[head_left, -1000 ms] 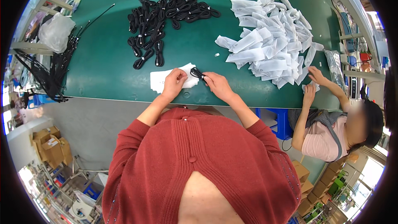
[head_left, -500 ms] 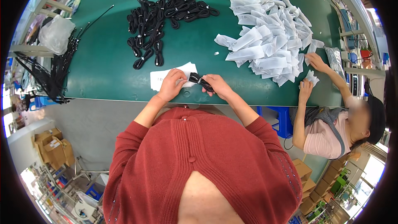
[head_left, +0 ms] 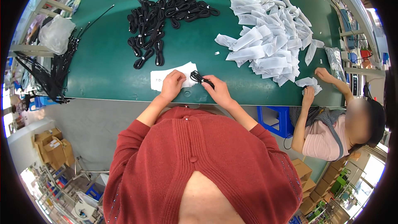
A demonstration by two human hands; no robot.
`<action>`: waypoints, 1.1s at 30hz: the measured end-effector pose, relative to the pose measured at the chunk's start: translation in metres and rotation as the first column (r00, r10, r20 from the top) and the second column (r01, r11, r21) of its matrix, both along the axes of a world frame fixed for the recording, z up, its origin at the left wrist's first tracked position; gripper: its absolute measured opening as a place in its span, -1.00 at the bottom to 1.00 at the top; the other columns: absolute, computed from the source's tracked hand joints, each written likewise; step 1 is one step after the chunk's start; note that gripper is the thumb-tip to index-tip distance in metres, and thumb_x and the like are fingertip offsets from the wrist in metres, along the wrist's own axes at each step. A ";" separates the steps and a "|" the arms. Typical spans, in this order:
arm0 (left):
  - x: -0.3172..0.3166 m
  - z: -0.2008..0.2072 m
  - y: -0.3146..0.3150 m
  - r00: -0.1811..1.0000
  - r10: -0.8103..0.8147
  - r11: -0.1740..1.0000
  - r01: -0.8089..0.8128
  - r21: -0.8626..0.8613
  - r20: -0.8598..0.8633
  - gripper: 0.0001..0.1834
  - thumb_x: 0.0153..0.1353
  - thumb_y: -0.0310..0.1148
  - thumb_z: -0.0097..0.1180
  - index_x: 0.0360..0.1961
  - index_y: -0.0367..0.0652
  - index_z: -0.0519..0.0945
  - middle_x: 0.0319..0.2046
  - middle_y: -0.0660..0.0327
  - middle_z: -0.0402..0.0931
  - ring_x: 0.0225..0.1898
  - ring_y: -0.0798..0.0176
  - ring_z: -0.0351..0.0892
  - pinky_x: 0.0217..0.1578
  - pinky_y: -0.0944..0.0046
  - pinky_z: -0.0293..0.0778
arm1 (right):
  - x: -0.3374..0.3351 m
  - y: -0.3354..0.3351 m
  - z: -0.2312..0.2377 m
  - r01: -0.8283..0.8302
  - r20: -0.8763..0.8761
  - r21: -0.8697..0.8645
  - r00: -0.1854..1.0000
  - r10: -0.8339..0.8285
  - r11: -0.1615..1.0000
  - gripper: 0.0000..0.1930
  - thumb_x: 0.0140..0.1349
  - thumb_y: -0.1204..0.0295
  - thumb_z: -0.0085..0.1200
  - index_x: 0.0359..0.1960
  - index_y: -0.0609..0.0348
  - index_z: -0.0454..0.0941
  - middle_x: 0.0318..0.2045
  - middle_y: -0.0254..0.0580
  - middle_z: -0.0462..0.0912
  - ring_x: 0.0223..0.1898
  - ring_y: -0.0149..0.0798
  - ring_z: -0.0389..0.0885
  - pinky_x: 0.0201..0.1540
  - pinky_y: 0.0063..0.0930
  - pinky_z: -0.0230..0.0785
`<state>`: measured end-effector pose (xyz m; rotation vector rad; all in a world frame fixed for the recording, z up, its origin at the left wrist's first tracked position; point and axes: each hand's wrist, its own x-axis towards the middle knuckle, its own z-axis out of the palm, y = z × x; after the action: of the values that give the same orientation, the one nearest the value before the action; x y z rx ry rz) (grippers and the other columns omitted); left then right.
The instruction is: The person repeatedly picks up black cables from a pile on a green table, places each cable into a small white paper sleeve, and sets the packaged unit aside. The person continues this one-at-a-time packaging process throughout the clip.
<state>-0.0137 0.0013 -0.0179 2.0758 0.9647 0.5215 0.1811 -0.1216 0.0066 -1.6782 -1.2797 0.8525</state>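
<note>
My right hand (head_left: 218, 92) grips a coiled black cable (head_left: 195, 76), its loops pointing left toward the small white bags (head_left: 156, 79). These thin bags lie in a stack near the table's front edge. Over the stack's right part, my left hand (head_left: 172, 86) has its fingers bent and pinched at the edge of the top bag. The cable's loops are just beside that edge; whether they touch it I cannot tell. Beyond my hands lies a heap of similar coiled black cables (head_left: 158, 14).
A large pile of filled white bags (head_left: 265, 43) covers the right side of the green table (head_left: 107, 70). At the right, a co-worker's hands (head_left: 308, 95) are by a whitish bag (head_left: 309, 84). Long black cables (head_left: 58, 74) hang off the left edge. A blue stool (head_left: 278, 120) stands below.
My right hand has shifted slightly and the cable in it has turned, its loops now looking looser. The co-worker's far hand has drawn back from the pile.
</note>
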 end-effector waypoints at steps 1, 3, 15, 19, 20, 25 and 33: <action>0.000 0.000 0.001 1.000 0.012 0.999 -0.011 -0.039 0.026 -0.91 0.08 -0.58 0.22 -0.39 -0.28 0.55 -0.41 0.12 0.53 -0.39 0.14 0.56 -0.31 0.24 0.47 | -0.001 -0.001 -0.002 -0.029 0.113 0.108 0.993 0.017 0.994 -0.72 0.29 0.30 0.12 -0.06 0.17 0.53 -0.24 -0.07 0.66 -0.36 -0.08 0.64 -0.32 -0.23 0.45; -0.002 0.000 0.003 0.996 0.041 0.992 -0.032 -0.119 0.077 -0.92 0.11 -0.59 0.21 -0.37 -0.30 0.55 -0.40 0.12 0.53 -0.41 0.21 0.55 -0.34 0.29 0.47 | -0.002 -0.003 -0.001 -0.085 0.181 0.028 0.980 0.078 0.996 -0.74 0.28 0.30 0.11 -0.07 0.16 0.54 -0.19 -0.07 0.65 -0.28 -0.02 0.64 -0.29 -0.22 0.46; 0.005 0.032 0.002 0.971 -0.196 0.972 0.175 0.154 0.134 -0.87 0.01 -0.59 0.23 -0.40 -0.23 0.54 -0.34 0.14 0.51 -0.22 0.00 0.48 -0.19 0.13 0.42 | -0.007 0.011 0.001 -0.098 -0.477 -0.357 0.874 -0.091 0.929 -0.80 0.33 0.37 0.06 -0.12 0.21 0.57 -0.40 -0.25 0.59 -0.47 -0.29 0.57 -0.39 -0.44 0.40; 0.009 0.040 0.007 0.981 -0.147 0.979 0.125 0.159 0.129 -0.85 -0.01 -0.59 0.24 -0.40 -0.20 0.54 -0.32 0.15 0.52 -0.18 0.00 0.45 -0.14 0.12 0.38 | -0.004 0.015 0.002 -0.142 -0.017 0.108 0.989 0.145 0.984 -0.78 0.31 0.41 0.09 -0.06 0.22 0.54 -0.31 -0.21 0.56 -0.32 -0.43 0.54 -0.30 -0.57 0.40; 0.010 0.042 0.008 0.981 -0.138 0.981 0.117 0.153 0.134 -0.85 -0.01 -0.59 0.24 -0.40 -0.20 0.54 -0.32 0.15 0.52 -0.18 0.00 0.45 -0.13 0.12 0.38 | -0.003 0.016 0.003 -0.173 0.014 0.161 0.985 0.173 0.972 -0.75 0.28 0.44 0.11 -0.03 0.21 0.52 -0.25 -0.19 0.54 -0.29 -0.42 0.54 -0.27 -0.55 0.40; 0.016 0.057 0.014 0.971 -0.124 0.990 0.107 0.092 0.206 -0.89 0.05 -0.57 0.22 -0.39 -0.20 0.53 -0.28 0.16 0.53 -0.15 0.03 0.45 -0.08 0.15 0.36 | -0.006 0.023 0.025 -0.086 -0.193 0.174 0.974 0.119 0.981 -0.63 0.17 0.57 0.19 0.05 0.17 0.50 -0.02 -0.14 0.40 -0.26 -0.40 0.54 -0.23 -0.50 0.41; 0.038 0.074 0.029 0.871 0.075 0.882 0.169 -0.440 0.485 -0.92 0.32 -0.44 0.08 -0.26 -0.24 0.52 -0.01 0.21 0.38 0.01 0.37 0.40 0.08 0.32 0.29 | -0.003 0.044 0.049 0.047 -0.141 0.326 0.990 -0.001 0.944 -0.60 0.13 0.68 0.18 0.04 0.21 0.49 -0.01 -0.15 0.43 -0.36 -0.43 0.51 -0.31 -0.58 0.41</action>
<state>0.0243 0.0298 0.0561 1.4208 0.6479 0.6708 0.1778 -0.0779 0.0560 -1.3438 -1.2268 0.6848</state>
